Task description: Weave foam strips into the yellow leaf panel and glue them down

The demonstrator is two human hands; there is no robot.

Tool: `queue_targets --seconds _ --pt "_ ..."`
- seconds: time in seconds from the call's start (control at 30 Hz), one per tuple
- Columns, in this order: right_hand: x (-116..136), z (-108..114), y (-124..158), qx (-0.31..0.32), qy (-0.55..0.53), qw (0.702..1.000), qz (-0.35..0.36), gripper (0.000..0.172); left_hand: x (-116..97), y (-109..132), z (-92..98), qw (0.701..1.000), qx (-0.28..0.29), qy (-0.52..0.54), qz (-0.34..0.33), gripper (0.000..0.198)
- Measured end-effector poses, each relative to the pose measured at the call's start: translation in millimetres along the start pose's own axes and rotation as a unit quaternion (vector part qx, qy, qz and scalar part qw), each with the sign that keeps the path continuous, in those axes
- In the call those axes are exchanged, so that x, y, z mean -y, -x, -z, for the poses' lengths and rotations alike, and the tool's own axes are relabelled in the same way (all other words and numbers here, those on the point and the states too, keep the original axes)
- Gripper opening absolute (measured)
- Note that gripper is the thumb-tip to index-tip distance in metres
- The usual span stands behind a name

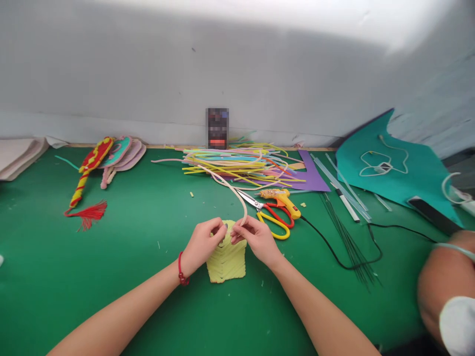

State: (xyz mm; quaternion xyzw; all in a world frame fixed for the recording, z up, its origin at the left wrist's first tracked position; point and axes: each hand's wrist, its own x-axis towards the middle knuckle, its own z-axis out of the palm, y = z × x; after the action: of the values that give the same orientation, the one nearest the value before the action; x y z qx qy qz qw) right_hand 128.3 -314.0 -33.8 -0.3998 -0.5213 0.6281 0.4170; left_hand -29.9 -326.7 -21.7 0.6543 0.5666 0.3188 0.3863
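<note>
A pale pink pipe cleaner curves down from the pile into my right hand, whose fingers pinch it near its lower end. My left hand, with a red bracelet at the wrist, is closed in a pinch just to the left. What lies between its fingertips is hidden. Under both hands is a flat pale yellow piece of slanted rows that look like pipe cleaners side by side. Scissors with red and yellow handles lie just right of my right hand, beside a yellow glue gun.
Behind lies a pile of coloured pipe cleaners before a phone. Finished fans lie left. Right are glue sticks, thin dark wires, a black cord, teal sheet and another person's arm.
</note>
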Motion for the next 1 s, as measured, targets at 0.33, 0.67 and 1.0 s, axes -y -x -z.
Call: queue_targets --seconds 0.33,0.67,1.0 --pt "0 6 -4 -0.057 -0.034 0.998 0.017 0.028 6 -8 15.2 0.998 0.007 -0.05 -0.026 0.033" --pt "1 16 -10 -0.124 0.0 0.989 0.076 0.021 34 -13 26.3 0.958 -0.014 -0.282 -0.047 0.022" --pt "-2 21 -15 -0.155 0.018 0.986 0.054 0.026 27 -19 20.7 0.964 0.163 0.174 0.116 0.031"
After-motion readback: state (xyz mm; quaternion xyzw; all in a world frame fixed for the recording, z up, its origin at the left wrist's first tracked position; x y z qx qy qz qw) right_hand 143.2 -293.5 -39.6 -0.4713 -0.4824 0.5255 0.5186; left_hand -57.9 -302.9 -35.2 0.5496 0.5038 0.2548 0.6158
